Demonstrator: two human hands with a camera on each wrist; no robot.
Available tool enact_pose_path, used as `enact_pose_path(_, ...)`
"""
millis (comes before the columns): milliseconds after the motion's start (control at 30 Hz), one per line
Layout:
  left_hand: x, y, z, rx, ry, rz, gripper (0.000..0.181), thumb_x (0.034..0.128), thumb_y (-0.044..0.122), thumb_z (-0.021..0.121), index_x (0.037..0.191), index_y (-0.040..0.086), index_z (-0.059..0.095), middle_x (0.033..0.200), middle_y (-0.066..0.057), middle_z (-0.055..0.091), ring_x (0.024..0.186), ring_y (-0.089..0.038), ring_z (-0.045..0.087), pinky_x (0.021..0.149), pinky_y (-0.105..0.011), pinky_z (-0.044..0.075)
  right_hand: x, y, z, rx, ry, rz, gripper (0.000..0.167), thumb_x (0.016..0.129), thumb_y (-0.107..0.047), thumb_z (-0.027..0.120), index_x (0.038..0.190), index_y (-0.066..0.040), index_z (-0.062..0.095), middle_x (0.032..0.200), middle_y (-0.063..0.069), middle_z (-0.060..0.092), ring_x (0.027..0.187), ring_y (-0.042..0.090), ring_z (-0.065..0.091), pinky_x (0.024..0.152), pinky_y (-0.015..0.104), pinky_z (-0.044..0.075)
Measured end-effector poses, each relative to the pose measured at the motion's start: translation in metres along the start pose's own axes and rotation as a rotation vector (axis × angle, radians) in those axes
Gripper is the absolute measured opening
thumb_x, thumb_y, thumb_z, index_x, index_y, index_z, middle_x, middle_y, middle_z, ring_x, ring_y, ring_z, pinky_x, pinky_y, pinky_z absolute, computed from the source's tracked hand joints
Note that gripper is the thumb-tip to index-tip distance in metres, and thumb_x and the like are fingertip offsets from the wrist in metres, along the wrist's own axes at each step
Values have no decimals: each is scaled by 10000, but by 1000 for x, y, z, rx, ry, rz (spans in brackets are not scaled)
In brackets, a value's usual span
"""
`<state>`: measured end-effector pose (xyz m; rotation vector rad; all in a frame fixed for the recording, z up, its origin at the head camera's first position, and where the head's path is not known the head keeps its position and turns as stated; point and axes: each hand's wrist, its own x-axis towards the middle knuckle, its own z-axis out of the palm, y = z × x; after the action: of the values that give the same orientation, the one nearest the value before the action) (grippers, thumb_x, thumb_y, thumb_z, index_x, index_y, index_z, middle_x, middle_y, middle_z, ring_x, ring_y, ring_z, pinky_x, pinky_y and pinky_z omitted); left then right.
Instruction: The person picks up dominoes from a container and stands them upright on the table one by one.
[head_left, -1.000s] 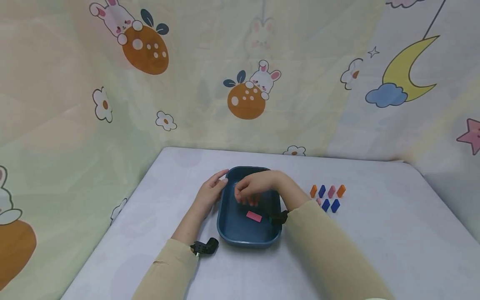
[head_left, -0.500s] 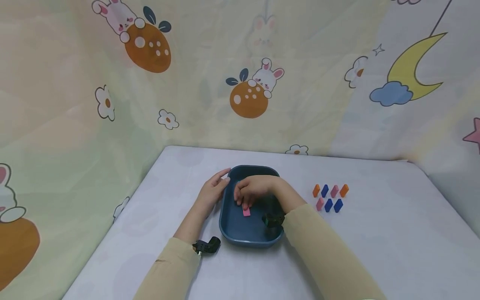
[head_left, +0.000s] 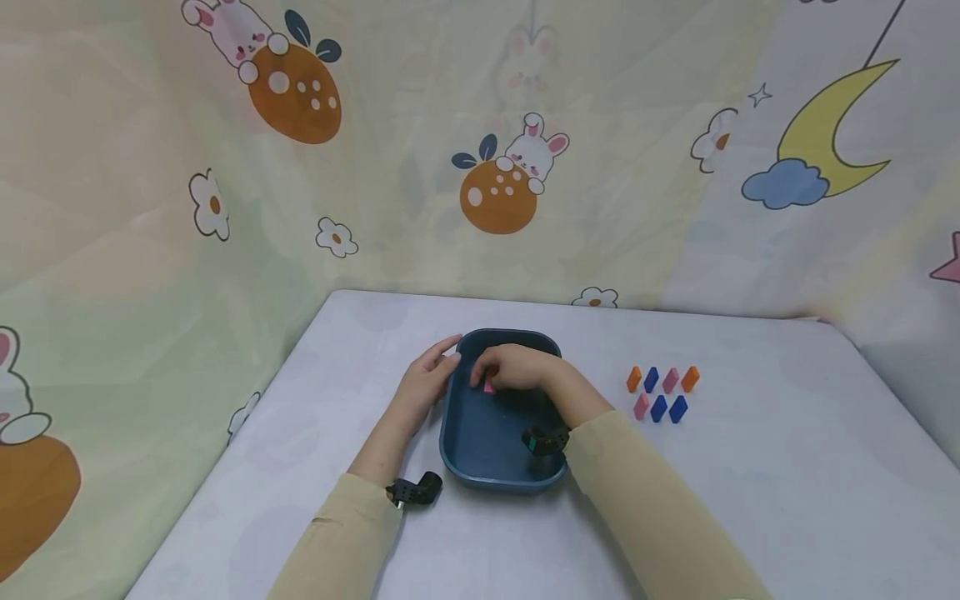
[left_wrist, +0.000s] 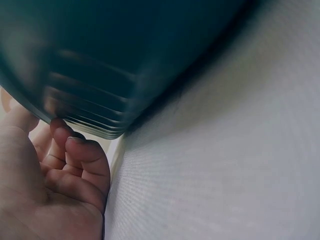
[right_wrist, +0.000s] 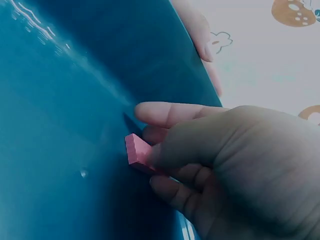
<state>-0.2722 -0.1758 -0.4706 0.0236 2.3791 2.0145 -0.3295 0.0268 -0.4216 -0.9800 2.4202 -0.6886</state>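
A dark blue rectangular tray (head_left: 480, 462) stands on the table. My left hand (head_left: 423, 385) holds its far left side, thumb at the rim; in the left wrist view, curled fingers (left_wrist: 92, 155) meet the outer wall. Inside the tray, my right hand (head_left: 517, 367) pinches a small flat pink block (head_left: 489, 386) between thumb and fingers. The right wrist view shows that pink block (right_wrist: 137, 150) standing on edge near the tray floor, its inner end covered by the thumb. Whether it touches the floor I cannot tell.
Right of the tray, several small blocks stand in two rows on the white table (head_left: 750, 467): orange (head_left: 690, 379), blue (head_left: 678, 409) and pink (head_left: 641, 407). A patterned cloth backdrop (head_left: 405, 275) rises behind the table.
The right hand has come down onto the pink block lying in the tray, turned it and pinched it, then shifted it toward the far end. The left hand stays at the tray's side.
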Motion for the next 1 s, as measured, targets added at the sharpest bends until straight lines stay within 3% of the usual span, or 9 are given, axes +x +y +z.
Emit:
enact_pose_path(400, 0, -1, -1, -11, 0, 1, 379, 935, 517, 614, 1308, 460, 576, 842, -39, 515, 694, -199, 467, 614, -274, 405, 1, -5, 1, -167, -43, -33, 285, 913, 8, 568, 958, -240, 702, 1010, -41, 570, 910, 141, 570, 812, 283, 494)
enact_pose_path(667, 1, 0, -1, 5, 5, 1, 385, 934, 525, 610, 1311, 457, 575, 856, -49, 528, 719, -211, 482, 635, -286, 420, 1, -5, 3, -214, 27, 21, 223, 924, -48, 606, 1045, -222, 675, 1016, -30, 569, 928, 146, 558, 872, 303, 504)
enact_pose_path(1000, 0, 1, 1, 4, 9, -4, 409, 921, 551, 613, 1317, 459, 570, 845, -47, 516, 712, -207, 478, 636, -283, 418, 1, -3, 1, -188, 87, 31, 143, 931, -136, 649, 1066, -182, 653, 960, -16, 587, 889, 153, 561, 812, 291, 494)
